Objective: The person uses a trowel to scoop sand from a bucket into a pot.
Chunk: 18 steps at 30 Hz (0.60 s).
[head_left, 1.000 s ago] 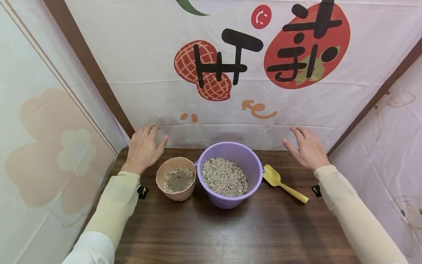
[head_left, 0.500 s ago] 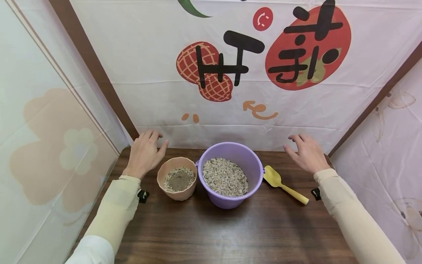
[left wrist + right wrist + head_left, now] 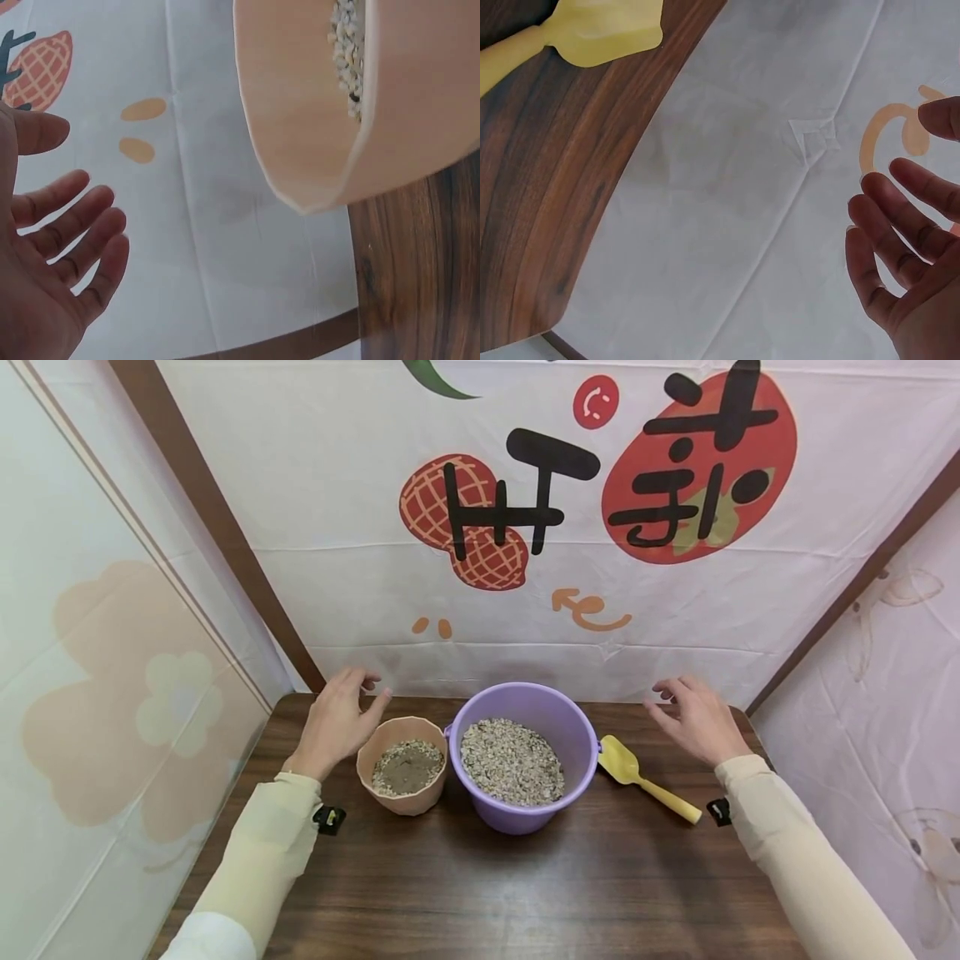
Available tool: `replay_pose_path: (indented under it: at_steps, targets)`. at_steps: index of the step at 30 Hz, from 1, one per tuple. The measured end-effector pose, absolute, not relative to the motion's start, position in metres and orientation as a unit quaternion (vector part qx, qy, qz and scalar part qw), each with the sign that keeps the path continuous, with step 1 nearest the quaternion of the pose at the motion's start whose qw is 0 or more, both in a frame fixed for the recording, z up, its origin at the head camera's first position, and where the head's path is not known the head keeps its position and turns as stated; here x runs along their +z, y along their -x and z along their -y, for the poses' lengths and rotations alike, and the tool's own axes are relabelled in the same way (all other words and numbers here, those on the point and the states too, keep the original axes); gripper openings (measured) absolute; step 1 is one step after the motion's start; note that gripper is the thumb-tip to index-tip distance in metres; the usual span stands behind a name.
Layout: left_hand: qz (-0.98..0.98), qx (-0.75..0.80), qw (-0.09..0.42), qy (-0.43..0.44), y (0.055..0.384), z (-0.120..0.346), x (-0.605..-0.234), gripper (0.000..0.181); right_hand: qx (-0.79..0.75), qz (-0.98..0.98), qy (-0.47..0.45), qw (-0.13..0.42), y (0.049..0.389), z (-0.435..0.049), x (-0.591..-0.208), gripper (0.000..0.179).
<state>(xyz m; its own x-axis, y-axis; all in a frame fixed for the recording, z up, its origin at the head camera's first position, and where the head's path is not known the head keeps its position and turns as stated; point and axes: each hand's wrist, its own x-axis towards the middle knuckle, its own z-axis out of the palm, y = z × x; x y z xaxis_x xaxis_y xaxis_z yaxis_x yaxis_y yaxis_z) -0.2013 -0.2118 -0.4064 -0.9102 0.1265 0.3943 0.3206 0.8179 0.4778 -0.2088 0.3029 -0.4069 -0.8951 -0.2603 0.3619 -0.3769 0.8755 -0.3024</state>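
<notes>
My left hand (image 3: 337, 720) hovers left of a peach-coloured faceted pot (image 3: 407, 804), its fingers loosely bent and holding nothing. Pale gravel with a brown patch of soil (image 3: 408, 772) in the middle lies inside that pot. A purple bucket (image 3: 517, 818) stands against or very close to the pot's right side, partly filled with pale gravel (image 3: 510, 762). On the table to its right lies a yellow scoop (image 3: 667, 799). My right hand (image 3: 697, 720) is above and to the right of the scoop, fingers relaxed and apart from everything. In the right wrist view the scoop (image 3: 607, 34) shows at top left.
The brown wooden table (image 3: 495, 902) carries the pot, bucket and scoop near its far edge. Behind it hangs a white printed cloth (image 3: 330, 585). More cloth panels stand left (image 3: 112, 485) and right (image 3: 885, 677).
Both hands have come down and slightly nearer, their fingers bending a little more. The left hand has also shifted right toward the pot. The pot, bucket and scoop have stayed in place.
</notes>
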Motion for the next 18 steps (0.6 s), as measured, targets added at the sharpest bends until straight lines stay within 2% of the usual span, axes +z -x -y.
replay_pose_path:
  at_steps: [6,18]
  targets:
    - [0.924,-0.321,0.164,0.128,0.194,0.205,-0.408,0.034,0.209,0.952,-0.167,0.147,0.202,-0.302,-0.407,0.031]
    - [0.877,-0.432,0.152,0.148,0.182,0.188,-0.418,0.023,0.246,0.948,-0.161,0.12,0.19,-0.298,-0.412,0.028]
